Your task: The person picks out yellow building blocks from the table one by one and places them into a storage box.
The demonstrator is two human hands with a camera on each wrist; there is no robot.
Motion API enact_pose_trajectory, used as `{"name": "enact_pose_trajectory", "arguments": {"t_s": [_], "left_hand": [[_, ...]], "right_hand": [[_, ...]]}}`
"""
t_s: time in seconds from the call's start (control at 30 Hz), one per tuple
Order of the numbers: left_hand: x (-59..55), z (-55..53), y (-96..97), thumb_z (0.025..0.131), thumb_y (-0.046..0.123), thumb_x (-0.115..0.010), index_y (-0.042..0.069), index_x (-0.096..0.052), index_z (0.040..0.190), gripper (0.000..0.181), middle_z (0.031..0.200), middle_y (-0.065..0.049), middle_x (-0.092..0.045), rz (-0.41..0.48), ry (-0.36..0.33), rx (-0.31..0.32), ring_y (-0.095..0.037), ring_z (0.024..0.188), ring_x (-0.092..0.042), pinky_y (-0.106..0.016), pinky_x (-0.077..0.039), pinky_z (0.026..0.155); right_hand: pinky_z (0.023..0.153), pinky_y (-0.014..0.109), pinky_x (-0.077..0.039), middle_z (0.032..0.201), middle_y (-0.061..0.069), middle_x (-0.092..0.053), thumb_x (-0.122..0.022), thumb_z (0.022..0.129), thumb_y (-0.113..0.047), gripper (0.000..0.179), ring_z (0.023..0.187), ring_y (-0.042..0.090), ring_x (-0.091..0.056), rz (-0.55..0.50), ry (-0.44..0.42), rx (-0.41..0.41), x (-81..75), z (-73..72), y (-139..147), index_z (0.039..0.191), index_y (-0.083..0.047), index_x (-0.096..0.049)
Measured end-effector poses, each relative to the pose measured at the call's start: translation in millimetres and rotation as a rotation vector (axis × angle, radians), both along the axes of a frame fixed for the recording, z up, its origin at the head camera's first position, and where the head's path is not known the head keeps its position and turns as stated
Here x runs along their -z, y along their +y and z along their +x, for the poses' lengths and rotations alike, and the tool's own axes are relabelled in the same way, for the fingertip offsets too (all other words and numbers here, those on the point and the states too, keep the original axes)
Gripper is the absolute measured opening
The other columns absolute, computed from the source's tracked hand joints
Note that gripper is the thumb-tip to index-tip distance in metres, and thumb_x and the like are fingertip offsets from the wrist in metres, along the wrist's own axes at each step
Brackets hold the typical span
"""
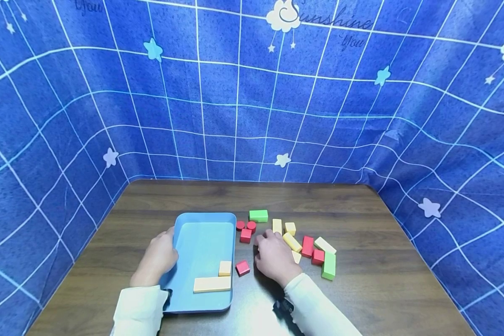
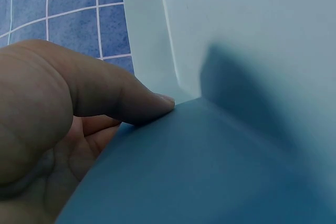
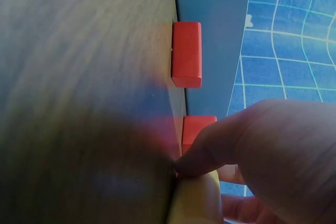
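Observation:
My left hand (image 1: 157, 257) grips the left wall of a blue tray (image 1: 201, 242), with the thumb (image 2: 131, 95) over the rim in the left wrist view. Inside the tray lie a long pale wooden block (image 1: 212, 284) and a small pale block (image 1: 225, 268). Right of it, my right hand (image 1: 276, 258) is low over the table. Its thumb and fingers pinch a yellow block (image 3: 198, 200) with a rounded edge, mostly hidden by the hand in the head view. A red block (image 1: 242, 268) lies between tray and hand.
Beyond the right hand are a yellow cylinder (image 1: 292, 242), red blocks (image 1: 307, 246), a green block (image 1: 329, 266) and several pale blocks. Two red cylinders (image 1: 251, 227), a red cube (image 1: 245, 235) and another green block (image 1: 258, 215) lie near the tray's far right corner.

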State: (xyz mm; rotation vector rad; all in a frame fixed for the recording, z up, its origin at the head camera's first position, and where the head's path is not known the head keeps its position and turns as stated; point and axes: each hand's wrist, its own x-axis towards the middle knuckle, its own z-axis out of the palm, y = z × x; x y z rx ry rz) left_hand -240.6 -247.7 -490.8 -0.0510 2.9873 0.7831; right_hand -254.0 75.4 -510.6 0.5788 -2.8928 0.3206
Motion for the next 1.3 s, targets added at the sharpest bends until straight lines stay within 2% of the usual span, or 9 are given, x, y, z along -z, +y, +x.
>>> {"name": "enact_pose_trajectory", "arguments": {"t_s": [0.57,0.83,0.97,1.17,1.3], "left_hand": [[0.2,0.1,-0.4,0.094,-0.007,-0.049,-0.013,-0.030,0.155,0.064,0.147,-0.039,-0.046,-0.003,0.007,0.004,-0.057,0.133,-0.049,-0.073,-0.042,0.106],[-0.1,0.0,-0.2,0.095,-0.007,-0.049,-0.012,-0.030,0.156,0.064,0.147,-0.039,-0.047,-0.001,0.006,0.000,-0.057,0.133,-0.050,-0.073,-0.043,0.106],[0.9,0.3,0.1,0.095,-0.006,-0.049,-0.012,-0.030,0.156,0.064,0.146,-0.038,-0.048,-0.001,0.011,0.000,-0.056,0.133,-0.050,-0.072,-0.043,0.106],[1.0,-0.6,-0.4,0.094,-0.006,-0.050,-0.013,-0.031,0.155,0.064,0.148,-0.038,-0.047,-0.009,0.019,0.004,-0.056,0.134,-0.049,-0.071,-0.042,0.109],[0.9,-0.6,-0.2,0.094,-0.006,-0.050,-0.013,-0.031,0.155,0.064,0.149,-0.038,-0.046,-0.011,0.015,0.000,-0.056,0.135,-0.048,-0.071,-0.041,0.109]], "right_hand": [[0.077,0.040,-0.054,0.093,0.006,-0.063,-0.077,0.080,-0.018,0.016,0.079,0.025,-0.060,-0.082,0.039,-0.002,2.1,-3.0,-1.4,0.094,-0.012,-0.073],[0.084,0.039,-0.053,0.097,0.002,-0.061,-0.075,0.087,-0.020,0.012,0.089,0.023,-0.059,-0.167,0.075,-0.027,0.4,-2.7,-2.2,0.098,-0.015,-0.075],[0.084,0.037,-0.053,0.102,0.001,-0.058,-0.078,0.087,-0.023,0.020,0.090,0.019,-0.057,-0.221,0.098,-0.021,0.2,-2.5,-3.0,0.105,-0.015,-0.074],[0.081,0.033,-0.052,0.104,0.001,-0.053,-0.085,0.084,-0.025,0.038,0.090,0.015,-0.053,-0.269,0.194,-0.038,-0.8,-3.0,-3.8,0.117,-0.011,-0.073],[0.077,0.031,-0.050,0.100,0.000,-0.049,-0.088,0.083,-0.029,0.041,0.087,0.014,-0.051,-0.298,0.230,-0.052,-3.1,-2.0,-3.8,0.117,-0.010,-0.075]]}}
